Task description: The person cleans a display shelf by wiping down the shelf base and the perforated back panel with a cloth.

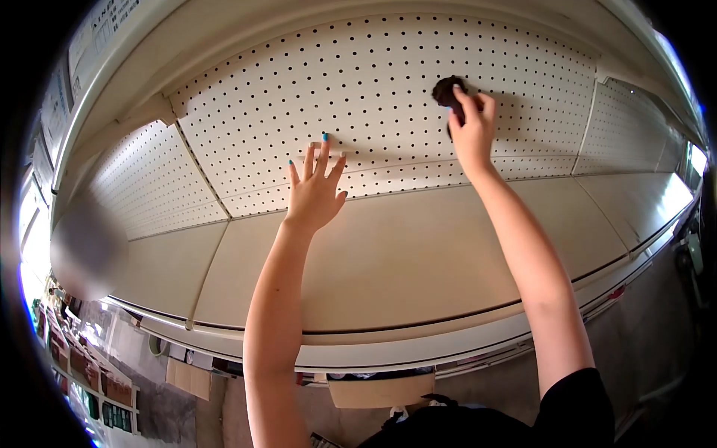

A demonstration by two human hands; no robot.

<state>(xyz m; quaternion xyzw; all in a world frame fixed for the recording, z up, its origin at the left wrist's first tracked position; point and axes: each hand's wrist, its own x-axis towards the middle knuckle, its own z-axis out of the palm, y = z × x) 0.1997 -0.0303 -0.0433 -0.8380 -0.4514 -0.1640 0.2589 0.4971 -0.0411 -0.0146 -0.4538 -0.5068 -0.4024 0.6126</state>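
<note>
My right hand (pixel 472 134) is closed on a dark, bunched-up cloth (pixel 447 89), held against the upper right part of the cream pegboard back panel (pixel 388 89). Some of the cloth is hidden behind my fingers. My left hand (pixel 317 190) is lower and to the left, with its fingers spread and their tips at the same panel. A short pale strip shows behind those fingertips, too faint to name. Below both hands runs the smooth cream shelf (pixel 396 261).
More perforated panels adjoin at the left (pixel 142 179) and right (pixel 627 127). The shelf's front edge (pixel 418 328) crosses beneath my forearms. Cardboard boxes (pixel 381 391) lie below it. At lower left stands a rack of goods (pixel 97 373). A blurred patch covers the left side.
</note>
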